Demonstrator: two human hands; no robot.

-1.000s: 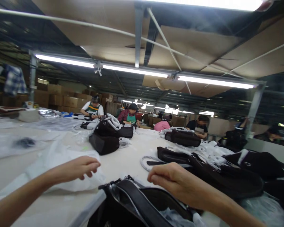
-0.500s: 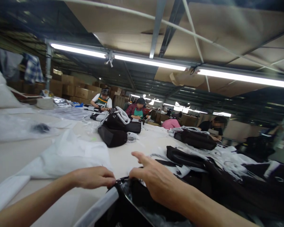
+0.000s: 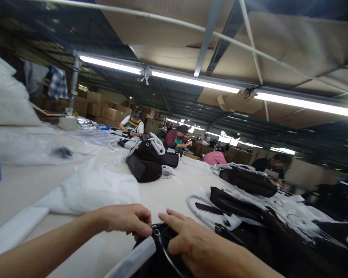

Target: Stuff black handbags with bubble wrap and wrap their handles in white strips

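A black bag (image 3: 155, 266) stands at the bottom middle of the view, its lower part cut off by the frame. My left hand (image 3: 126, 218) pinches the bag's top edge at the end of a zipper (image 3: 167, 253) with silvery teeth. Beside that zipper, my right hand (image 3: 190, 237) lies over the opening with fingers stretched out and thumb apart. A white-wrapped strip, perhaps a handle (image 3: 135, 258), slants down from under my left hand. Whatever sits between the left thumb and fingers is mostly hidden.
More black bags (image 3: 145, 168) with white-wrapped handles lie mid-table, and others (image 3: 246, 179) are heaped at right. White wrapping sheets (image 3: 89, 185) cover part of the left side. Several people work farther back, one in a white-sleeved top (image 3: 132, 123). Cardboard boxes (image 3: 111, 112) are stacked behind.
The view has shifted left. My right hand has come down closer to the zipper and my left hand, its fingers lower over the bag. The left hand stays at the bag's edge.
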